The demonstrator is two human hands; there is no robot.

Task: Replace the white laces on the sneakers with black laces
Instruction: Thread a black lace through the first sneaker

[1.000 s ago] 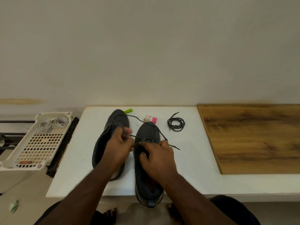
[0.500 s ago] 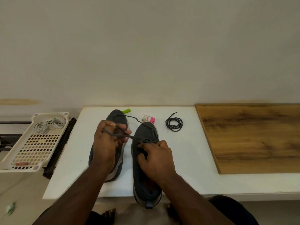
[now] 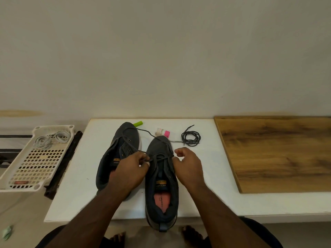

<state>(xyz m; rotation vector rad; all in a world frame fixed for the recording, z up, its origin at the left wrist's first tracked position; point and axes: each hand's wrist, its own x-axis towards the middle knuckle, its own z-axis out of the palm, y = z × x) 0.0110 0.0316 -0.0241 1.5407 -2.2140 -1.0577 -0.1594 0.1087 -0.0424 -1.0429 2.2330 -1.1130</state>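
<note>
As left hand point(image 3: 131, 167) pinches black lace point(image 3: 141, 154), right hand point(image 3: 188, 164) pinches too.

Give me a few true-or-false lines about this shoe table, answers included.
1. The left hand pinches a black lace. True.
2. A coiled black lace lies on the wooden board. False: it lies on the white table, left of the board.
3. White laces lie in the basket. True.
4. Both sneakers sit in the basket. False: the left sneaker and right sneaker stand on the table.
</note>
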